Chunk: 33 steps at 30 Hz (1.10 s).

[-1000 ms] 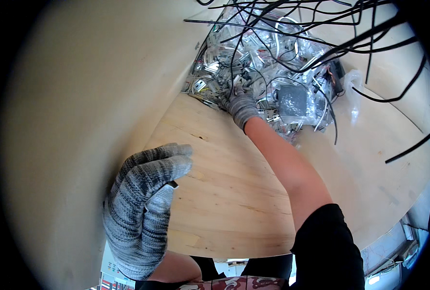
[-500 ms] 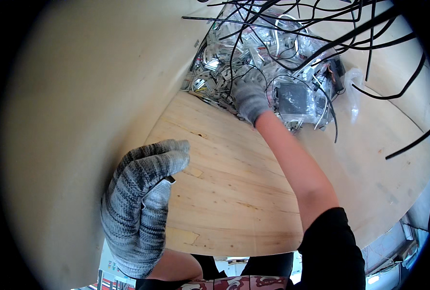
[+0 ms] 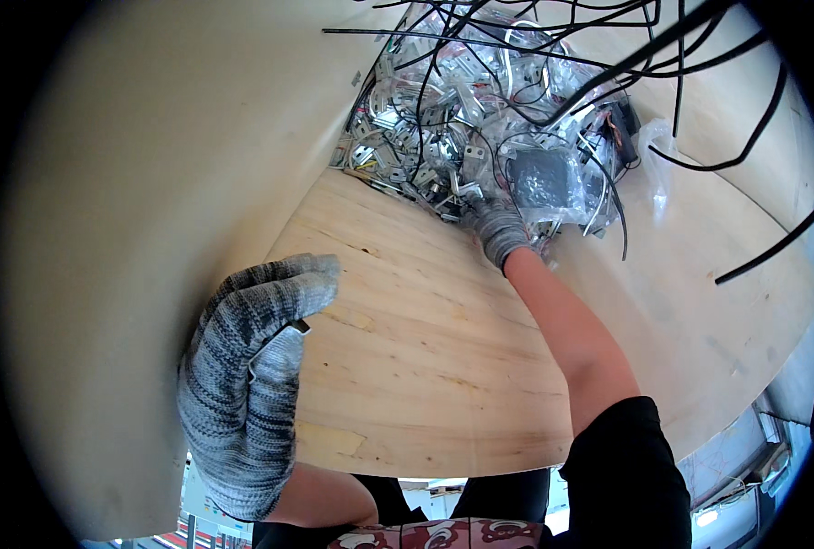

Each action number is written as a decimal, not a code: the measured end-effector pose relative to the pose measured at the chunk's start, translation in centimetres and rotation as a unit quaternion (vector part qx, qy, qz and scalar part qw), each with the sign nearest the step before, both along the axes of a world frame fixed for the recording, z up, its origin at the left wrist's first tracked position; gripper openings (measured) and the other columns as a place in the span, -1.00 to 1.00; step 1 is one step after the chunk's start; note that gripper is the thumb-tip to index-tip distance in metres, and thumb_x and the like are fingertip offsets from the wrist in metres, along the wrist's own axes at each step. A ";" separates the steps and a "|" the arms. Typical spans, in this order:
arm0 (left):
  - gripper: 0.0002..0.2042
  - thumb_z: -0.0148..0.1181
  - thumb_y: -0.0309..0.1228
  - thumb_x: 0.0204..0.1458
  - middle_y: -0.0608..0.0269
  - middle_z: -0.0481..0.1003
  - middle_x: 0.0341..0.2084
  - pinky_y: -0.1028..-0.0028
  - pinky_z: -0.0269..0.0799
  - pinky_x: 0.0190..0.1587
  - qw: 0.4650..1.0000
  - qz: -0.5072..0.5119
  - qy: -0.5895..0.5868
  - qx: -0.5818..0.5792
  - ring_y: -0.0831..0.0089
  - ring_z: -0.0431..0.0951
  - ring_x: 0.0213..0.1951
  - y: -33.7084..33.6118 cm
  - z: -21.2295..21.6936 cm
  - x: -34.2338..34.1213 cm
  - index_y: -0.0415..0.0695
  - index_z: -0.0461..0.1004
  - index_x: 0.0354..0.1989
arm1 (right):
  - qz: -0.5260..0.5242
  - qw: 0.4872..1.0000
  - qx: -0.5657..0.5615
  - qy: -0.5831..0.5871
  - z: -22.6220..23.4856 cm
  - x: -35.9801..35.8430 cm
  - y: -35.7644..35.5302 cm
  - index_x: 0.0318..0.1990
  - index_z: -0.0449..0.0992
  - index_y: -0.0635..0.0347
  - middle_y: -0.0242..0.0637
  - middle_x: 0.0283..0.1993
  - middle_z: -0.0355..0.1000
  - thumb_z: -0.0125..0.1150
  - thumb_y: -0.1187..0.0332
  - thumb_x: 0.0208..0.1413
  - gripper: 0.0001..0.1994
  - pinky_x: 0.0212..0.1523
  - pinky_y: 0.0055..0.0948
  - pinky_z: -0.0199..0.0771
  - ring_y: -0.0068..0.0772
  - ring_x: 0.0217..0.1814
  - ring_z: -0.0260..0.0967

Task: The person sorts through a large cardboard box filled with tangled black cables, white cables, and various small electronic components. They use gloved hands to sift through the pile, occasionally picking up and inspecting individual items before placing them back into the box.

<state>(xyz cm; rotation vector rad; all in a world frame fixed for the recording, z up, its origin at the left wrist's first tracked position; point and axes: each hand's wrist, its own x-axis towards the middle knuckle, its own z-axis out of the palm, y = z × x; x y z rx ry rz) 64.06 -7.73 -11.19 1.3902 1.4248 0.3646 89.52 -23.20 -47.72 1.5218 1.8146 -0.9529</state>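
My left hand (image 3: 251, 389), in a grey knitted glove, is closed around a small bent metal bracket (image 3: 295, 328). Only the bracket's tip and one thin edge show between thumb and fingers. My right hand (image 3: 498, 229), gloved alike, reaches to the near edge of a heap of small metal parts (image 3: 398, 146). Its fingers are bunched together and dark against the parts, so whatever they grip cannot be made out. Just beyond the fingertips lies a silvery bracket with holes (image 3: 474, 160). To the right of them is a dark square piece in clear plastic wrap (image 3: 544, 178).
Black cables (image 3: 608, 82) hang over the heap from the upper right. A crumpled clear plastic bag (image 3: 658, 169) lies beside it. Bare plywood (image 3: 425, 357) spreads between me and the heap. A tall pale panel (image 3: 150, 183) rises along the left.
My right hand has drawn back toward me from deeper in the heap to its near edge, uncovering shiny brackets. My left hand still holds its bracket; the whole view has shifted slightly.
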 end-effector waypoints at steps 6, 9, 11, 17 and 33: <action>-0.80 -0.02 -0.51 0.10 0.01 0.50 -0.14 0.37 0.34 -0.01 0.999 -0.026 0.018 0.029 0.26 0.48 -0.08 -0.2 -0.4 0.1 -0.27 0.49 -0.17 | -0.028 0.998 -0.046 -0.020 0.9 0.4 1.7 0.13 0.35 0.04 -0.08 0.19 0.24 0.12 0.23 0.01 -0.53 0.15 -0.14 0.25 -0.02 0.20 0.23; -0.80 -0.03 -0.50 0.10 0.00 0.50 -0.15 0.37 0.34 0.00 0.998 -0.020 0.049 0.021 0.27 0.47 -0.08 -0.3 0.0 -0.1 -0.28 0.48 -0.17 | 0.025 0.999 0.015 0.026 6.2 -4.7 9.4 0.22 0.24 0.00 -0.16 0.24 0.19 0.10 0.32 -0.01 -0.45 0.15 -0.13 0.26 -0.07 0.32 0.07; -0.79 -0.05 -0.49 0.11 -0.01 0.49 -0.15 0.36 0.34 0.00 0.998 -0.025 0.042 0.028 0.26 0.47 -0.07 -0.2 0.0 0.1 -0.28 0.48 -0.17 | 0.010 0.999 0.036 0.037 5.3 -4.9 11.3 0.25 0.20 -0.02 -0.19 0.32 0.10 0.10 0.36 -0.03 -0.41 0.22 -0.04 0.16 -0.05 0.37 -0.02; -0.78 -0.06 -0.49 0.11 -0.04 0.49 -0.15 0.33 0.34 0.01 0.999 -0.026 0.040 0.023 0.22 0.47 -0.07 -0.2 -0.1 0.1 -0.29 0.46 -0.14 | -0.020 0.998 0.005 0.059 1.3 -6.0 5.6 0.30 0.12 -0.15 -0.23 0.43 -0.11 0.04 0.40 0.00 -0.37 0.32 0.09 -0.05 0.05 0.40 -0.08; -0.79 -0.05 -0.49 0.12 -0.03 0.48 -0.13 0.35 0.33 0.02 0.997 -0.041 0.068 -0.001 0.24 0.47 -0.05 0.5 0.4 1.1 -0.28 0.46 -0.14 | -0.273 0.953 0.085 0.102 -6.1 -6.4 6.5 -0.08 0.48 0.13 -0.09 -0.10 0.47 0.07 0.35 0.04 -0.73 -0.05 -0.23 0.40 -0.10 -0.09 0.43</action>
